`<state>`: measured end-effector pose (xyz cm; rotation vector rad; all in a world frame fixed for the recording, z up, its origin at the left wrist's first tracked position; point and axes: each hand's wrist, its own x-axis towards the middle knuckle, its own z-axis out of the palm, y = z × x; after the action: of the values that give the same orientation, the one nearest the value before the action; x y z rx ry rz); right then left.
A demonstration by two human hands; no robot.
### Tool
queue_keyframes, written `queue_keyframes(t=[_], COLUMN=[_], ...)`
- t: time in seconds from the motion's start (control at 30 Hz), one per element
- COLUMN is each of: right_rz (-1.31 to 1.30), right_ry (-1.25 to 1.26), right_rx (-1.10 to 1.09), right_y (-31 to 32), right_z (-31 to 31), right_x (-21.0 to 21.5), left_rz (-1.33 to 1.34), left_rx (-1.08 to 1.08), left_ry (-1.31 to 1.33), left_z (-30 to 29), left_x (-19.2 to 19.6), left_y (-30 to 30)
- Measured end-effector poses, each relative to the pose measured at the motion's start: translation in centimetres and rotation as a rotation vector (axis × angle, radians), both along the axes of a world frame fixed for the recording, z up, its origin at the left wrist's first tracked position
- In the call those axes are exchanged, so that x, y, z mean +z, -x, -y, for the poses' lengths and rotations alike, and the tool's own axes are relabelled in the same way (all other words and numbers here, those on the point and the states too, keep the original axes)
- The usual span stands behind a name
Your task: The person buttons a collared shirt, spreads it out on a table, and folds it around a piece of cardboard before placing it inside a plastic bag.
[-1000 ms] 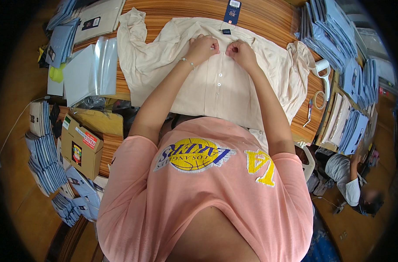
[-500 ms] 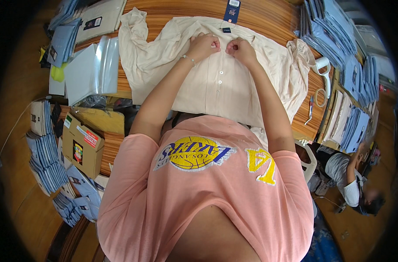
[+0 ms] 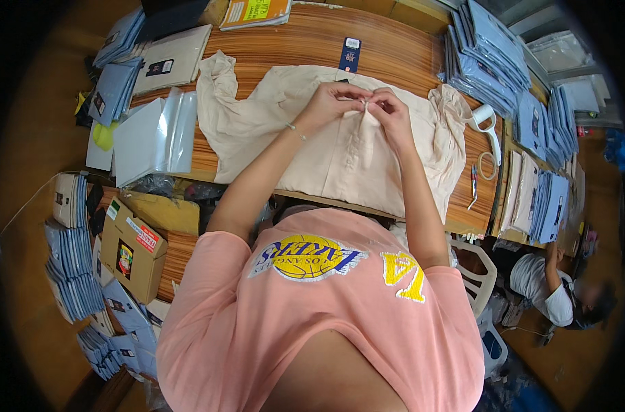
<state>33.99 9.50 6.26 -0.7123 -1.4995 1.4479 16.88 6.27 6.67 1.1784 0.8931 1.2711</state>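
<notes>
A cream shirt (image 3: 305, 161) lies spread on the wooden table with its sleeves out to both sides. At its upper front, my left hand (image 3: 336, 103) and my right hand (image 3: 390, 113) meet, both closed on the button placket. Between the fingertips the cloth is pinched and lifted into a fold. The button there, if any, is too small to make out. A dark blue hang tag (image 3: 350, 55) lies on the table just beyond the collar, which my left hand partly hides.
Clear plastic sleeves (image 3: 180, 130) and white card lie at left, above a cardboard box (image 3: 135, 247). Stacks of bagged blue shirts (image 3: 480, 69) stand at right. Nearby are a white-handled roller (image 3: 487, 123), a tape roll (image 3: 487, 165) and a small tool (image 3: 473, 185). Another person (image 3: 546, 285) sits far right.
My hands have come together from either side of the placket and raised its cloth. The whole table scene sits lower in view.
</notes>
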Motion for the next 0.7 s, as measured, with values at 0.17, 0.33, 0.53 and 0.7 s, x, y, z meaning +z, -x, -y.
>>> queue_keyframes(t=[0.17,0.33,0.53,0.7], right_rz=[-0.167,0.162,0.41,-0.014], right_ry=[0.058,-0.282,0.08,0.313], right_rx=[-0.258,-0.631,-0.232,0.03], right_y=[-0.1,-1.3,-0.3,-6.4], right_z=[1.9,5.4,6.3,2.6], right_x=[1.5,3.1,-1.0,9.9], left_rz=[0.045,0.098,-0.008,-0.078], left_rx=[-0.044,-0.063,0.087,0.222], left_ry=[-0.053,-0.244,-0.366,-0.356], left_z=[0.1,-1.0,-3.5,-2.2], left_x=[1.2,5.6,11.3,16.5], left_y=[-2.1,-2.3,0.2,5.3])
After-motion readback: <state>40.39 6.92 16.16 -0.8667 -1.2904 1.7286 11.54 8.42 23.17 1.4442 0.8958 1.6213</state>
